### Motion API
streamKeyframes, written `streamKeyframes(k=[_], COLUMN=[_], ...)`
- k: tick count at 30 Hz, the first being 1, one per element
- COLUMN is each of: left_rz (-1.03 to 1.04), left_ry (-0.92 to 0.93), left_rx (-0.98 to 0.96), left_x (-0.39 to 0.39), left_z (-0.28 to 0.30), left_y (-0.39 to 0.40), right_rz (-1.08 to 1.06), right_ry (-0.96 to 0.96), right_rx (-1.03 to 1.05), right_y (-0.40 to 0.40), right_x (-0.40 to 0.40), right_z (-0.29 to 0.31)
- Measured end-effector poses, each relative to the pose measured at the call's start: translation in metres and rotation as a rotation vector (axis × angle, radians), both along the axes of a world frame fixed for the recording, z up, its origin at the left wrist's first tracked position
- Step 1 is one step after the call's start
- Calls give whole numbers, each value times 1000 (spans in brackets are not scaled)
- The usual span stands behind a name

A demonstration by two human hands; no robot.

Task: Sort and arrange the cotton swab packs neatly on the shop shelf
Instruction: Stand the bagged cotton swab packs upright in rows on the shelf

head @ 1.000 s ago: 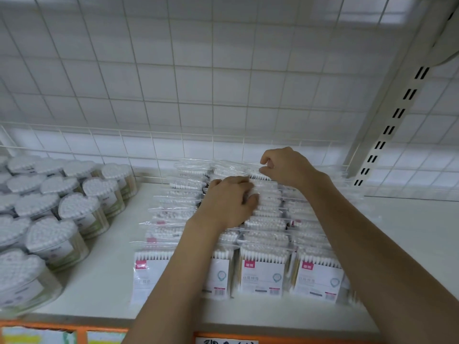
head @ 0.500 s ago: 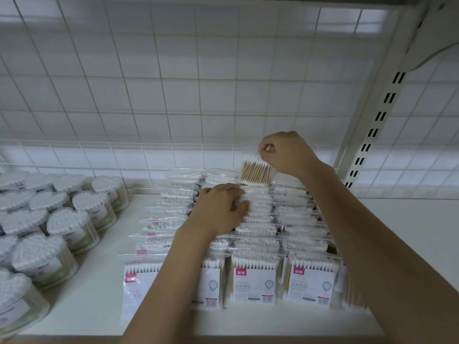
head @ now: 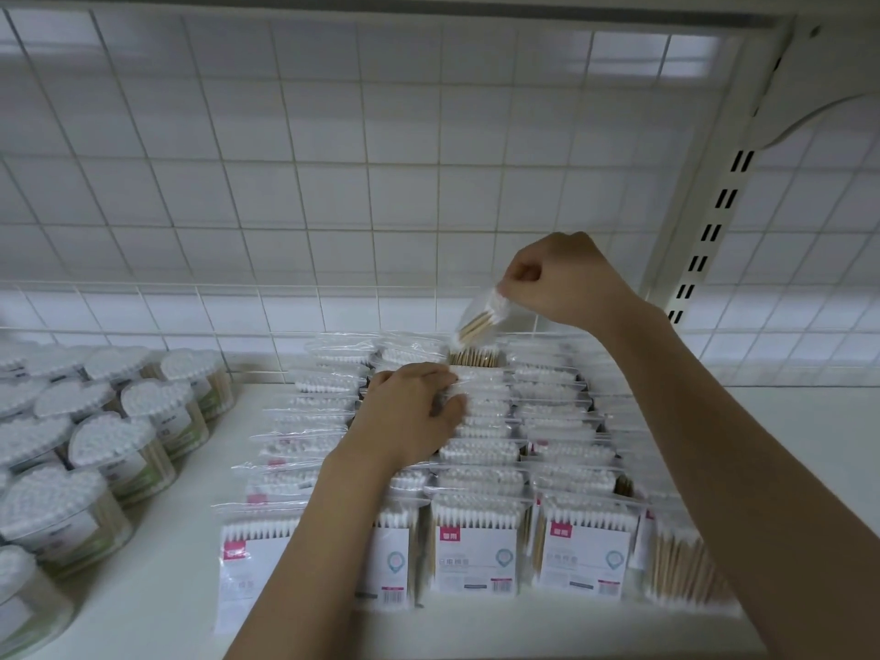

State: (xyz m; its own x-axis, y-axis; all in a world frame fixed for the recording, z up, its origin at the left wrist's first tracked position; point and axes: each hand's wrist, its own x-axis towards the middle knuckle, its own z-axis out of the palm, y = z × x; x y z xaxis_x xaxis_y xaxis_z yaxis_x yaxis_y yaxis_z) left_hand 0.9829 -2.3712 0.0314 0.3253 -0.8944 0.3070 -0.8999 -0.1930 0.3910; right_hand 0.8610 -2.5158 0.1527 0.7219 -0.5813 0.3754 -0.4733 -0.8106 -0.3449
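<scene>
While my arms reach over it, the white shelf (head: 157, 578) carries everything, with a white wire grid (head: 333, 183) rising behind it and a slotted upright post (head: 705, 240) at the right. Rows of bagged cotton swab packs (head: 476, 469) stand one behind another across the middle of the shelf, front labels facing me, reaching back close to the low wire rail. To their left, apart from the rows, a cluster of clear heart-shaped swab tubs (head: 95, 445) sits packed together. My left hand (head: 409, 412) rests on the tops of the packs in the middle rows, fingers curled down over their upper edges toward the right, pressing on them; whether they clamp a single bag I cannot tell. My right hand (head: 562, 278) is above the back of the stack, fingers and thumb closed in a pinch on the top of one lifted pack (head: 481, 316). That pack hangs tilted, cotton tips up by my fingertips, wooden sticks slanting down-left, its lower end just above the rearmost row.
</scene>
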Motion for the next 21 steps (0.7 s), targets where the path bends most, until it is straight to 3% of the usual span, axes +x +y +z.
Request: streamKeyframes(k=[11, 21], left_rz=[-3, -26], left_ry=[-14, -19], left_rx=[11, 71], left_x=[1, -2], left_z=[-2, 9], left_y=[-1, 0], right_rz=[64, 113], right_ry=[23, 98], right_rx=[-188, -181], right_y=[-3, 0], right_x=[9, 20], right_z=[-24, -23])
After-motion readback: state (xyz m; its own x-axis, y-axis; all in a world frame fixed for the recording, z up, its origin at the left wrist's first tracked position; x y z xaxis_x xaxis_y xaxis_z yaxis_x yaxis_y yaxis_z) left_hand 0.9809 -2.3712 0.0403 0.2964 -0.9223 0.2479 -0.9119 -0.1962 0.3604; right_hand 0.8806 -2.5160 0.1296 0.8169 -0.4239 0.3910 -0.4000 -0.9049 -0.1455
